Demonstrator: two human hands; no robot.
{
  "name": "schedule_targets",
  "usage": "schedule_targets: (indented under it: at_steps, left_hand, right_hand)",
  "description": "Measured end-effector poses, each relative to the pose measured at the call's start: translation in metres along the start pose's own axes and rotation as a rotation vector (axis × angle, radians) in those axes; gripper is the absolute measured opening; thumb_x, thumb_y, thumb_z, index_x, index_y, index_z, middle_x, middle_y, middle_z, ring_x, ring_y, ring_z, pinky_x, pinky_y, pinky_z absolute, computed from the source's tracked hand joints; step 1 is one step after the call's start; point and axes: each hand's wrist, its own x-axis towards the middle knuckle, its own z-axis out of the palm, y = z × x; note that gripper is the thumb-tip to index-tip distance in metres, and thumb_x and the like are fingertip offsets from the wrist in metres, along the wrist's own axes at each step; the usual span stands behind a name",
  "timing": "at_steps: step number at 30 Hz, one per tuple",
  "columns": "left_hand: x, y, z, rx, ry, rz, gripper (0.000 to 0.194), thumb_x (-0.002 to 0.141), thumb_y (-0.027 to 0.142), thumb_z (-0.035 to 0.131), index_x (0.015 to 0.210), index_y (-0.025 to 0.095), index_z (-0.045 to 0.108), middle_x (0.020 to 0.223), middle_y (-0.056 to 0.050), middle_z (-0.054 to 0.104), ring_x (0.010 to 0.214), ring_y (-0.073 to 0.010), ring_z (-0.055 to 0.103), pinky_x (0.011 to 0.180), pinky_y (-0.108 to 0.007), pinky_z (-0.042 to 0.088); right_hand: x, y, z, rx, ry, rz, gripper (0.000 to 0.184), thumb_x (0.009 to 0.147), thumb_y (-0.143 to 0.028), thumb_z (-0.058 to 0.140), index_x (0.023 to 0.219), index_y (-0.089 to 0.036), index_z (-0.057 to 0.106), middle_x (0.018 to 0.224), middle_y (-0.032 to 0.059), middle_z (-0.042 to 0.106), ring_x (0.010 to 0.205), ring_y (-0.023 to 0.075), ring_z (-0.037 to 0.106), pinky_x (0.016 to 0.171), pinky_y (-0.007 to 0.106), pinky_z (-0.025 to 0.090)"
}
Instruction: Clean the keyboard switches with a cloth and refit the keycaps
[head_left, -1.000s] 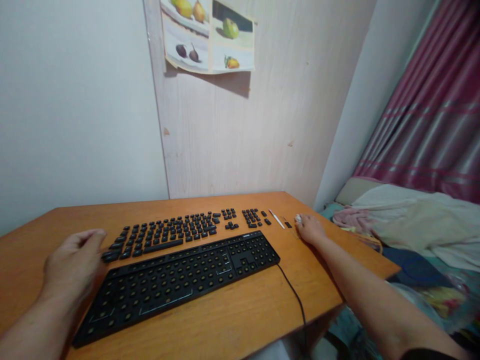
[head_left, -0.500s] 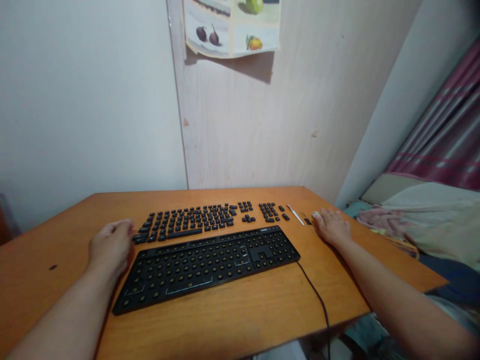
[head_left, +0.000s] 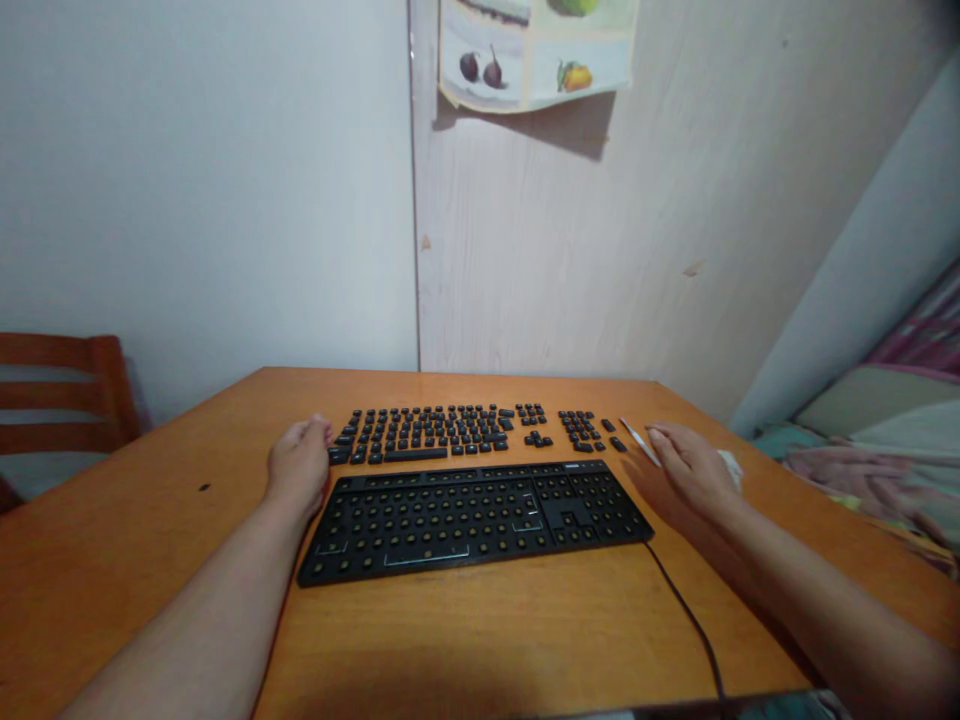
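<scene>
A black keyboard base (head_left: 480,525) with its key caps off lies across the desk, bare switch posts showing. Behind it, loose black key caps (head_left: 431,425) are laid out in keyboard order. My left hand (head_left: 298,468) rests closed at the left end of the cap rows; whether anything is inside its fingers is hidden. Over the desk at the right is my right hand (head_left: 694,468), its thumb and fingers loosely extended leftward, nothing visible in them. Just left of its fingertips lies a thin white pen-like tool (head_left: 640,442). A crumpled white tissue (head_left: 731,465) shows behind that hand.
A black cable (head_left: 686,610) runs from the keyboard's right end over the desk's front edge. A small dark piece (head_left: 204,488) lies on the desk (head_left: 165,560) at left. Beyond are a wooden chair (head_left: 60,390) and, at right, bedding (head_left: 892,440).
The view has swung left. My right hand has lifted off the desk and moved toward the white tool, leaving the white tissue behind. My left hand stays closed near the left caps.
</scene>
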Motion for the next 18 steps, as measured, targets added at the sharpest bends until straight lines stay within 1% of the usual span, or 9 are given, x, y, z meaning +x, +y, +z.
schedule_targets:
  at_steps: [1,3,6,8,11,15,18]
  left_hand:
    - [-0.002,0.002,0.001,-0.004,0.002,-0.006,0.026,0.08,0.041,0.057,0.077,0.017,0.063,0.077,-0.005,0.064,0.074,-0.0178,0.061,0.079,-0.033,0.051]
    - [-0.006,0.004,0.002,-0.03,0.006,-0.017,0.029,0.084,0.043,0.054,0.08,0.016,0.063,0.081,-0.006,0.066,0.077,-0.0179,0.063,0.081,-0.033,0.051]
    - [-0.008,0.004,0.003,-0.031,0.022,-0.011,0.036,0.09,0.047,0.048,0.085,0.015,0.063,0.091,-0.01,0.069,0.084,-0.0185,0.066,0.085,-0.034,0.052]
    - [-0.008,0.002,0.003,-0.028,0.042,-0.012,0.042,0.092,0.052,0.045,0.087,0.015,0.064,0.095,-0.011,0.07,0.088,-0.0194,0.067,0.085,-0.035,0.052]
    - [-0.006,-0.002,0.004,-0.053,0.09,-0.034,0.05,0.094,0.058,0.039,0.091,0.015,0.064,0.1,-0.014,0.07,0.093,-0.0206,0.068,0.085,-0.036,0.053]
    - [-0.004,-0.004,0.004,-0.093,0.116,-0.069,0.059,0.095,0.064,0.032,0.098,0.015,0.064,0.109,-0.016,0.069,0.1,-0.0217,0.067,0.088,-0.037,0.052]
    - [-0.005,-0.003,0.005,-0.112,0.111,-0.087,0.063,0.095,0.067,0.029,0.102,0.015,0.063,0.112,-0.017,0.068,0.102,-0.022,0.067,0.089,-0.037,0.052]
  right_hand:
    - [-0.003,-0.009,0.004,0.076,-0.032,-0.027,0.05,0.095,-0.049,0.038,0.111,-0.016,0.071,0.12,0.0144,0.07,0.116,0.0277,0.062,0.106,0.041,0.043]
    - [-0.01,-0.03,0.01,0.196,-0.101,-0.021,0.048,0.095,-0.051,0.041,0.113,-0.018,0.071,0.121,0.012,0.07,0.118,0.0292,0.061,0.106,0.045,0.044]
    - [-0.021,-0.056,0.017,0.343,-0.197,0.023,0.047,0.093,-0.053,0.046,0.115,-0.021,0.071,0.126,0.0103,0.068,0.122,0.0306,0.059,0.108,0.049,0.042]
    - [-0.026,-0.067,0.019,0.404,-0.205,0.087,0.047,0.091,-0.056,0.049,0.113,-0.021,0.073,0.125,0.0109,0.069,0.123,0.0316,0.059,0.109,0.05,0.042]
    - [-0.03,-0.076,0.02,0.447,-0.203,0.218,0.047,0.088,-0.059,0.053,0.11,-0.024,0.075,0.124,0.0114,0.07,0.123,0.0337,0.059,0.109,0.05,0.042]
    - [-0.035,-0.078,0.018,0.477,-0.25,0.297,0.049,0.085,-0.063,0.055,0.114,-0.028,0.074,0.128,0.0073,0.068,0.128,0.0343,0.055,0.113,0.056,0.036]
    - [-0.037,-0.078,0.016,0.479,-0.233,0.371,0.049,0.084,-0.064,0.057,0.114,-0.03,0.074,0.131,0.0062,0.066,0.13,0.0359,0.053,0.113,0.059,0.033]
